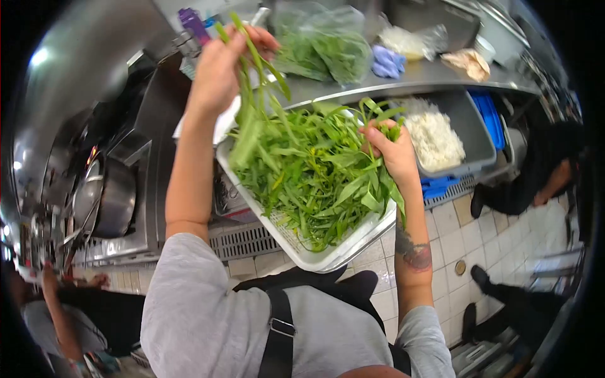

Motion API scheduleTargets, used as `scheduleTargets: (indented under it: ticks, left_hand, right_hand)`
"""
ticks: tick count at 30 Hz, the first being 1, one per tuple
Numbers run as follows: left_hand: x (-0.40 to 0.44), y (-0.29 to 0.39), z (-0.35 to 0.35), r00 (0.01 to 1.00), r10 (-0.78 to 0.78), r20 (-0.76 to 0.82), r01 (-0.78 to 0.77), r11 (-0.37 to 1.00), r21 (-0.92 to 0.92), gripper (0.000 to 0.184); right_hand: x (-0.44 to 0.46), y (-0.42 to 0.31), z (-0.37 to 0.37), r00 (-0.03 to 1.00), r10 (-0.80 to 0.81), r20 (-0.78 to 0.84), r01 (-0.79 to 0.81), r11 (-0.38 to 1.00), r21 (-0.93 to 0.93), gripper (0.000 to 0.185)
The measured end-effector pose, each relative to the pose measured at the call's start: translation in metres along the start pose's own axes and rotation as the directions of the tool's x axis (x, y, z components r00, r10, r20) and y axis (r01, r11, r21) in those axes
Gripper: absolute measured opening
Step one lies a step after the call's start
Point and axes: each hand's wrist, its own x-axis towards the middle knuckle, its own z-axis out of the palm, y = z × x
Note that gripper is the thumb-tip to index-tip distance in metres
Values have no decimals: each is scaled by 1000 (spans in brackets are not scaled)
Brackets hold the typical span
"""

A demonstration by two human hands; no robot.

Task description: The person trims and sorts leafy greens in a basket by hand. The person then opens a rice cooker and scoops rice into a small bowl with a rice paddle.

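A white perforated basket (271, 228) is heaped with long green leafy stems (309, 170). Raised above its far left corner, my left hand (222, 69) is closed round several green stems, whose leaves hang down towards the heap and are partly blurred. At the right side of the basket my right hand (389, 143) grips a bunch of the leafy greens, with leaves trailing down beside the wrist. Beyond the basket, on the steel counter, lies a clear plastic bag (328, 47) with more greens.
A grey tub (482, 142) of white food stands right, near a blue lid (488, 116). On the counter are a blue cloth (387, 62) and a purple object (192, 24). A large pot (116, 196) is at left. Other people stand at lower left and right.
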Motion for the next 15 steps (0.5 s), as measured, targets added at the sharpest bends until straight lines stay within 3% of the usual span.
scheduleTargets:
  ticks: [1, 4, 8, 10, 12, 13, 14, 15]
  left_hand:
    - [-5, 4, -5, 1000, 15, -24, -12, 991, 137, 30]
    - [-30, 24, -12, 979, -190, -80, 204, 946, 251, 44]
    - [-72, 23, 10, 884, -437, -166, 403, 893, -201, 32]
    - [-87, 5, 34, 778, -604, -174, 544, 786, -295, 22]
    - [-89, 18, 48, 668, -724, -170, 657, 682, -323, 23]
    - [-86, 29, 47, 687, -690, -229, 659, 724, -204, 26]
    - [-85, 36, 52, 705, -654, -275, 662, 746, -77, 28]
    - [-86, 28, 60, 733, -528, -429, 611, 788, 74, 36]
  right_hand:
    - [7, -12, 2, 998, 51, -23, -52, 995, -80, 18]
    - [27, -45, 24, 984, 140, -110, -158, 972, -174, 18]
    - [46, -38, 49, 969, 228, -98, -231, 973, -19, 18]
    - [52, -30, 59, 971, 236, -43, -239, 968, -82, 16]
    - [50, -23, 81, 973, 231, -21, -232, 967, -105, 12]
    - [50, -30, 96, 969, 239, -58, -245, 954, -172, 12]
    - [49, -40, 106, 968, 249, 19, -243, 956, -163, 14]
    - [50, -40, 112, 968, 244, 59, -239, 968, -81, 14]
